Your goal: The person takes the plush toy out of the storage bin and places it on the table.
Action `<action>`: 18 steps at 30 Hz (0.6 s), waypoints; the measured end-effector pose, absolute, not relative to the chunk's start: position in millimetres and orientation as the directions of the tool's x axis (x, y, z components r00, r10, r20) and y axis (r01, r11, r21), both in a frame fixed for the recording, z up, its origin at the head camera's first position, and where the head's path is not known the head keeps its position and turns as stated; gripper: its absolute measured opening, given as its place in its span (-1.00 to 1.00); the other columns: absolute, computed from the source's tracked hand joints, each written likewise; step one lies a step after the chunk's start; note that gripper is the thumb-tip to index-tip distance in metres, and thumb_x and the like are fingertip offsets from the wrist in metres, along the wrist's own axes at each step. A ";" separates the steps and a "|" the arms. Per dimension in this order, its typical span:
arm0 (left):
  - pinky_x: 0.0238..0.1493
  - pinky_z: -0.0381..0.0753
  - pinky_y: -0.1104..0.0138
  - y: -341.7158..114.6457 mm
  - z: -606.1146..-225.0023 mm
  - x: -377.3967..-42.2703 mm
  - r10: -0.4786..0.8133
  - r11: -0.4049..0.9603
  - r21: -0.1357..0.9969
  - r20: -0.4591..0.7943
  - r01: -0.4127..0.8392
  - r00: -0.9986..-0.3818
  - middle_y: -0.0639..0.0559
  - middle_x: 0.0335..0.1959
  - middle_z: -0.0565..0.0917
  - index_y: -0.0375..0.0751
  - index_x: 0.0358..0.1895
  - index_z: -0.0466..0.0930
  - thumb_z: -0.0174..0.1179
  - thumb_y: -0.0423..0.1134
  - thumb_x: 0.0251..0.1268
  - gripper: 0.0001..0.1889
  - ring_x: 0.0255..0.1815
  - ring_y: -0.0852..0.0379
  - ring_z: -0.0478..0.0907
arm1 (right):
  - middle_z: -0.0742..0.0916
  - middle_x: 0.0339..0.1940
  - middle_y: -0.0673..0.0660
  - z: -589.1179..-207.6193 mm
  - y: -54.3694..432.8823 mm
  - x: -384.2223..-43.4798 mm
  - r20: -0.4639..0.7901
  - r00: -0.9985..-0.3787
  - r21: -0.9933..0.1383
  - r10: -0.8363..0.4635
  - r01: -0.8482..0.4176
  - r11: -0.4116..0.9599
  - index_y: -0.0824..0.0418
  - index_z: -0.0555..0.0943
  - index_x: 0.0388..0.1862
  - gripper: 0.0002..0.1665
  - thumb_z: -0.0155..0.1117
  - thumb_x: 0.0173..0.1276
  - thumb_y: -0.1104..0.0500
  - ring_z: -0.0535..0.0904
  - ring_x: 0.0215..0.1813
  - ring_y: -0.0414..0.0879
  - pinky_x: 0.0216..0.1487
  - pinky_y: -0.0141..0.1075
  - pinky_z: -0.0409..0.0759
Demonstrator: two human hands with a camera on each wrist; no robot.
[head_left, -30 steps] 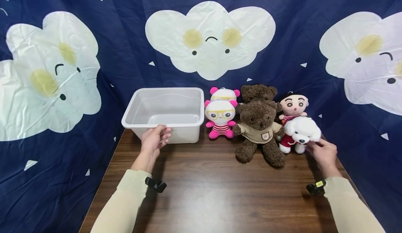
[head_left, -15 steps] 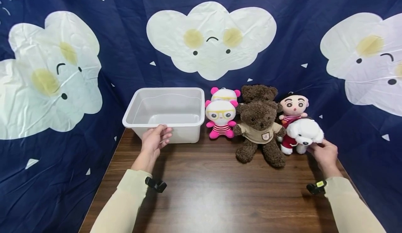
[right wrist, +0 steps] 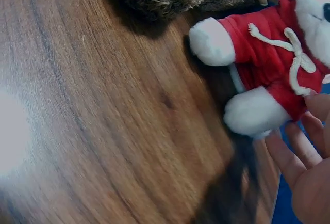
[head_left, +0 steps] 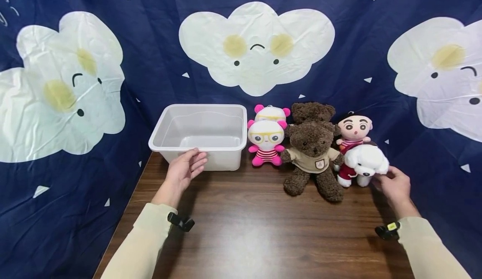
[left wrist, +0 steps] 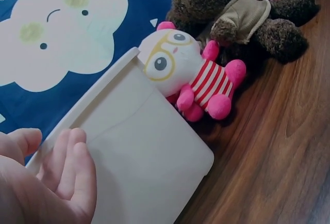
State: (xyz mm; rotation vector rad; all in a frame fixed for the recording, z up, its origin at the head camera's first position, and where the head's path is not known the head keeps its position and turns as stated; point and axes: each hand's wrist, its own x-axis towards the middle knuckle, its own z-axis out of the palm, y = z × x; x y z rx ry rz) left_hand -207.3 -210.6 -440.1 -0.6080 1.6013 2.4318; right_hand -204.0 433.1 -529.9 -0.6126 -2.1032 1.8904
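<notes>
At the grey plastic bin (head_left: pixel 222 162), my left hand (head_left: pixel 184 170) has its fingers by the front rim. The left wrist view shows its thumb and fingers apart, with the fingers loosely straight along the outer wall. My right hand (head_left: pixel 395 187) is beside a white plush dog (head_left: pixel 365 162) in a red hoodie (right wrist: pixel 263 43). Its thumb tip overlaps the hoodie's edge in the right wrist view, and its loosely extended fingers (right wrist: pixel 289 157) lie at the dog's side. The dog sits in front of a plush boy doll (head_left: pixel 354 128) and partly hides it.
Next to the bin sit two pink-and-white panda plushies, the front one (head_left: pixel 266 139) hiding most of the rear (head_left: pixel 271 111). Two brown teddy bears, front (head_left: pixel 312 145) and rear (head_left: pixel 314 109), sit between pandas and dog. A blue cloud-print curtain (head_left: pixel 158 74) surrounds the wooden table (head_left: pixel 256 212).
The dog's head has shifted slightly right and tilted. My right hand has drawn back a little to the right. My left hand stays by the bin's rim, its forearm a little farther left.
</notes>
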 end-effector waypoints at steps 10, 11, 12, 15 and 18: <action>-0.14 0.81 0.31 -227.8 -432.2 -193.8 -0.002 -0.277 0.881 -0.399 -0.383 -0.917 0.09 -0.19 0.84 -0.29 0.32 0.35 0.03 -0.06 0.62 -0.56 -0.14 0.14 0.80 | 0.53 -0.53 -0.54 -502.1 443.1 -205.1 0.104 -0.907 -0.818 0.407 0.154 0.554 0.34 0.65 0.03 -0.71 0.32 0.41 0.22 0.46 -0.42 -0.61 -0.34 -0.66 0.52; -0.12 0.81 0.30 -228.8 -430.5 -192.3 0.005 -0.250 0.890 -0.391 -0.380 -0.920 0.08 -0.15 0.83 -0.32 0.35 0.33 0.01 -0.06 0.62 -0.54 -0.11 0.12 0.80 | 0.53 -0.52 -0.55 -498.3 444.3 -205.3 0.113 -0.907 -0.809 0.405 0.153 0.567 0.32 0.65 0.03 -0.71 0.31 0.44 0.18 0.44 -0.40 -0.62 -0.33 -0.66 0.50; -0.12 0.81 0.29 -229.6 -428.5 -191.0 0.015 -0.216 0.902 -0.379 -0.373 -0.925 0.04 -0.10 0.83 -0.34 0.36 0.31 -0.01 -0.06 0.63 -0.52 -0.08 0.10 0.80 | 0.53 -0.51 -0.57 -493.9 445.4 -205.5 0.126 -0.907 -0.806 0.402 0.143 0.575 0.30 0.66 0.02 -0.72 0.29 0.46 0.15 0.45 -0.40 -0.62 -0.32 -0.66 0.49; -0.06 0.81 0.24 -231.2 -419.1 -186.7 0.024 -0.061 0.945 -0.322 -0.323 -0.946 -0.08 0.05 0.79 -0.41 0.36 0.33 -0.01 -0.05 0.63 -0.48 -0.04 0.08 0.79 | 0.51 -0.49 -0.66 -476.3 444.9 -206.4 0.171 -0.897 -0.790 0.407 0.122 0.601 0.31 0.63 0.07 -0.61 0.25 0.51 0.02 0.44 -0.37 -0.64 -0.32 -0.71 0.43; -0.06 0.81 0.22 -232.8 -407.4 -186.6 0.016 0.155 0.966 -0.212 -0.207 -0.977 -0.21 0.14 0.73 -0.45 0.29 0.45 0.03 -0.02 0.60 -0.48 -0.07 0.14 0.77 | 0.49 -0.46 -0.70 -454.7 438.2 -208.2 0.241 -0.889 -0.758 0.390 0.079 0.648 0.30 0.63 0.12 -0.53 0.23 0.52 -0.06 0.43 -0.38 -0.68 -0.31 -0.71 0.38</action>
